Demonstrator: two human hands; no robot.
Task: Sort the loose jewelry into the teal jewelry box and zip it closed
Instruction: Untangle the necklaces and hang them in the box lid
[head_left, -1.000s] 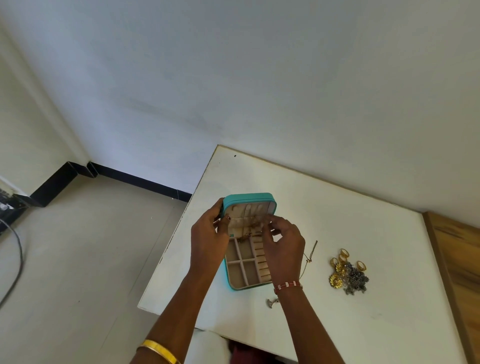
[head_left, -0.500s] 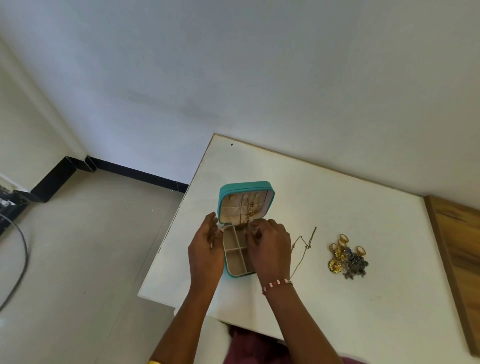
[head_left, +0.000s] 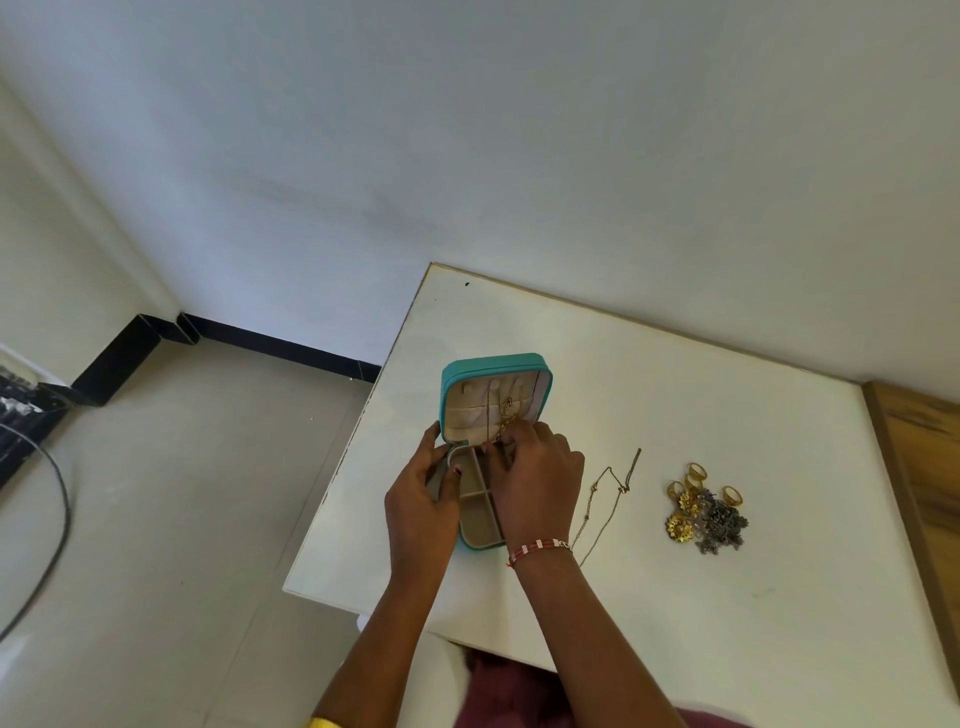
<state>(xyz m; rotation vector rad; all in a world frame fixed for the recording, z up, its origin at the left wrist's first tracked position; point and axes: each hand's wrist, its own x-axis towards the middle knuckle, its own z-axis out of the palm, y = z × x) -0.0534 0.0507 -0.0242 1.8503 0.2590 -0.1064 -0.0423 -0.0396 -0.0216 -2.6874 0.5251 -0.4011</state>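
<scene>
The teal jewelry box (head_left: 496, 415) lies open near the left edge of the white table (head_left: 727, 415), its lid propped up on the far side and the divided tray running back toward the person, so the long axis of the open box points from the person toward the wall. The left hand (head_left: 421, 506) rests on the box's left rim, fingers loosely curved against it to steady it. The right hand (head_left: 537, 486) hovers over the hinge line, fingertips pinching a gold chain (head_left: 505, 415) that hangs down the inside of the lid. Looks like that chain is being hooked or tucked in, though the exact hold is too small to make out. The visible tray compartments look bare. Plenty left, by my reckoning: a thin necklace (head_left: 605, 499) lies loose on the table just right of the box, and farther right of it sits a cluster of gold rings and earrings (head_left: 701, 512) with some grey pieces mixed in. The zip is not yet touched, so this is an early stage.
</scene>
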